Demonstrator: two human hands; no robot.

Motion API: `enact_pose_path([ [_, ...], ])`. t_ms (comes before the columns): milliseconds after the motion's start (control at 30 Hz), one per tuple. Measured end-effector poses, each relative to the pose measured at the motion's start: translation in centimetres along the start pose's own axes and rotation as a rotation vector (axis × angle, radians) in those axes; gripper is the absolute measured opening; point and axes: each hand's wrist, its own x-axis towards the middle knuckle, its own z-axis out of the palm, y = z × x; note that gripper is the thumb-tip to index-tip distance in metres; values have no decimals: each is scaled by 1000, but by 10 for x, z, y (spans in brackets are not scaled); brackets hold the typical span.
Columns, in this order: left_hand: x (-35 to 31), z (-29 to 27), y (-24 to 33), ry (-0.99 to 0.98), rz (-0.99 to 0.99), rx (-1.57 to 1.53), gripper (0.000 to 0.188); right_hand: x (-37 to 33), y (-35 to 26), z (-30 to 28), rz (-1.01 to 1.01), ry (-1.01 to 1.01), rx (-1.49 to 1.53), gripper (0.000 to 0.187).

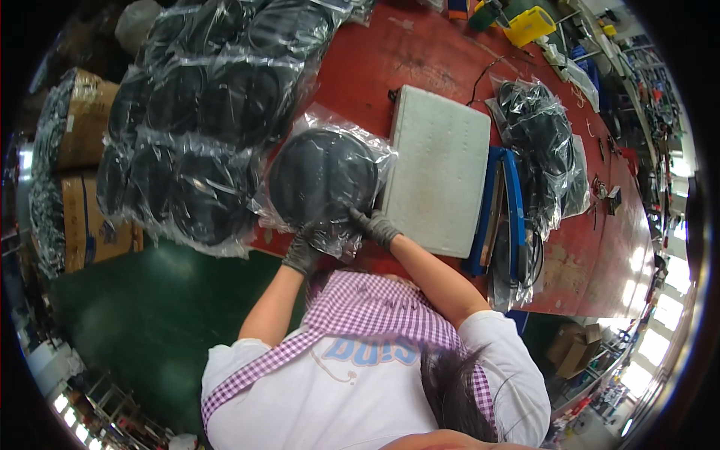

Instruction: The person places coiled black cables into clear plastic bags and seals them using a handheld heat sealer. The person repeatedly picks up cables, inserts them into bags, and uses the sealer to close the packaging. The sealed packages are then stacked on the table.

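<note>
A flat round black item [322, 176] in a clear plastic bag [379, 154] lies in front of me on the red table. My left hand [303, 251], in a dark grey glove, is closed at the bag's near edge; its fingertips are partly hidden. From the right, my right hand [377, 227], gloved alike, touches the bag's near right side with its fingers apart. Just right of the bag is a pale grey rectangular slab [439, 172]. Beside that slab stands a blue frame-like device [516, 214].
Rows of bagged black round items [247, 97] cover the table's left side. More bagged black pieces [536, 135] lie to the right. A yellow cylinder [529, 27] is at the far edge of the red table [367, 67]. Cardboard boxes [94, 217] stand at left, above the green floor [172, 300].
</note>
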Motion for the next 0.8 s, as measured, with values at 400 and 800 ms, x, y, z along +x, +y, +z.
enact_pose_path([
  [400,191,115,108,9,-68,369,31,8,12,-69,-1087,254,-1112,29],
  [800,385,230,165,-142,-23,304,21,9,-1,-75,-1001,241,-1032,24],
])
